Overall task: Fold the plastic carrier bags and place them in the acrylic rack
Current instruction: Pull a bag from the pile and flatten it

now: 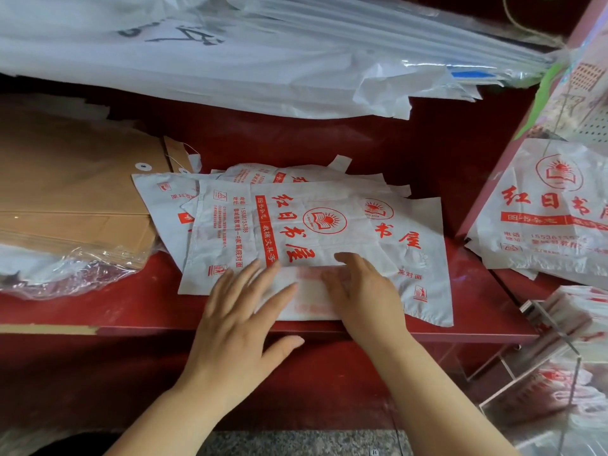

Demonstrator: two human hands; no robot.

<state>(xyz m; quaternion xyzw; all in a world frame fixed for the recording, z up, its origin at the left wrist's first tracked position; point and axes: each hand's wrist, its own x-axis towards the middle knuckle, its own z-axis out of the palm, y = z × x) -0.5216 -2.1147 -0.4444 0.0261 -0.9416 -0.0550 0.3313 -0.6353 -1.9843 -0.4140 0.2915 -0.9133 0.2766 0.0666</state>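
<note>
At the lower right stands a clear acrylic rack (574, 352) with thin see-through walls. Folded white bags with red print (566, 386) lie inside it, blurred through the plastic, so how they sit in the compartments cannot be told.

On the dark red worktop (329, 143) lies a loose pile of white plastic carrier bags with red printing (424, 258), fanned out flat. The top white carrier bag (296, 225) has its near edge turned over into a pale folded strip (309, 297) close to the worktop's front edge. The left hand (240, 314) lies flat on the left part of that strip, its grip spread, fingers straight and apart, thumb out over the worktop's front edge. The right hand (362, 291) presses on the right part of the strip, its grip also flat and holding nothing.

To the left, a stack of brown paper envelopes (65, 192), partly in crinkled clear wrap (65, 271), touches the pile. Behind, a large bundle of white plastic sheets (230, 60) overhangs the back of the worktop. At the right, more white printed bags (543, 218) hang just above the rack.
</note>
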